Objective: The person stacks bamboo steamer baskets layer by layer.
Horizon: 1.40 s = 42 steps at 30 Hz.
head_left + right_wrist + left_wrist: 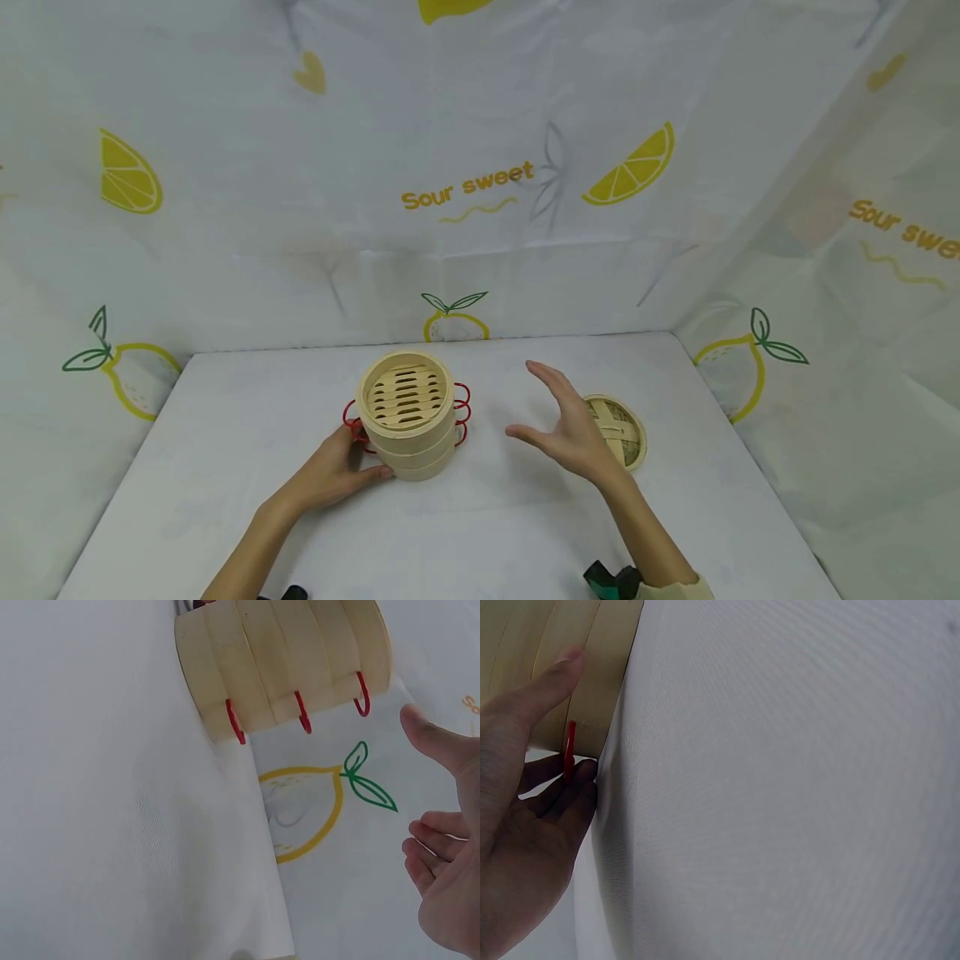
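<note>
A stack of round bamboo steamer baskets (417, 460) stands left of the table's middle, its slatted top tier uncovered. Red loop handles stick out on both sides of it. My left hand (330, 477) grips the stack low on its left side. In the left wrist view, that hand's thumb (559, 675) lies along the bamboo wall, while its fingers reach round near the base by a red handle. My right hand (576, 437) hovers to the right of the stack, thumb and fingers spread, holding nothing. Beside it lies the woven bamboo lid (634, 435), partly hidden behind the hand.
A white cloth covers the table (450, 542). Behind and at the sides hangs a white curtain (337, 167) printed with lemons and lettering. Dark straps (613, 582) show near the right wrist at the lower edge.
</note>
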### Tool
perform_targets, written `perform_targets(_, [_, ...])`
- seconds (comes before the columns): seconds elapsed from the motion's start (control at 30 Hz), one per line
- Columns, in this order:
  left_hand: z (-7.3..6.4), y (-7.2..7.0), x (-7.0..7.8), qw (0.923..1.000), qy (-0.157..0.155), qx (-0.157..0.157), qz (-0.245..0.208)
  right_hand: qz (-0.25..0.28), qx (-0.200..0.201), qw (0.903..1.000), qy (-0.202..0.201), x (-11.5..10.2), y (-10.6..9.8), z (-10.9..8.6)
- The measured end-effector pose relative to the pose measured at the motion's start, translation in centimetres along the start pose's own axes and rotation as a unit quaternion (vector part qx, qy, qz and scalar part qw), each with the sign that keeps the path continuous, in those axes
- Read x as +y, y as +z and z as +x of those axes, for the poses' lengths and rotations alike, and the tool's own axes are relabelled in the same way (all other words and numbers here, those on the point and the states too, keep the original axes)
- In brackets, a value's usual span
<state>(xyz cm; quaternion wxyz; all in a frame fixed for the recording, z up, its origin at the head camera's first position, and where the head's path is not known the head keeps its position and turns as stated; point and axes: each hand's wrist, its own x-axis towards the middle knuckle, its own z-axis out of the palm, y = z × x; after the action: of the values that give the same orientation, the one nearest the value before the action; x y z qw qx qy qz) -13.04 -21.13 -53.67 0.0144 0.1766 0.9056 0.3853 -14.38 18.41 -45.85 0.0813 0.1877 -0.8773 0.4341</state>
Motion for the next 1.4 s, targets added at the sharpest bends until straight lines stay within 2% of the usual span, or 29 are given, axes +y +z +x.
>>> perform_targets(0.13, [0.0, 0.0, -0.1, 1.0000, 0.001, -0.001, 0.000, -0.016, 0.024, 0.9995, -0.016, 1.3, -1.0, -0.6])
perform_targets(0.23, [0.0, 0.0, 0.0, 1.0000, 0.001, -0.001, -0.001, -0.021, 0.050, 0.9976, -0.043, 2.4, -1.6, -1.0])
perform_targets(0.4, [-0.1, -0.2, 0.2, 1.0000, -0.009, -0.002, 0.000, -0.011, 0.079, 0.9946, -0.067, 3.9, -2.8, -1.7])
perform_targets(0.57, [0.0, -0.2, 0.2, 0.9999, -0.014, -0.004, 0.001, -0.006, 0.079, 0.9945, -0.069, 4.9, -3.8, -2.4])
perform_targets(0.87, [0.1, -0.3, 0.3, 0.9998, -0.015, -0.008, -0.007, -0.041, 0.077, 0.9932, -0.077, 6.4, -5.3, -3.5])
perform_targets(1.17, [0.2, -0.2, 0.2, 0.9997, -0.020, -0.009, -0.010, -0.071, 0.066, 0.9938, -0.054, 8.2, -6.1, -4.5])
perform_targets(1.4, [0.1, -0.1, 0.2, 0.9998, -0.017, -0.007, -0.004, -0.104, 0.069, 0.9904, -0.059, 9.7, -6.4, -4.9])
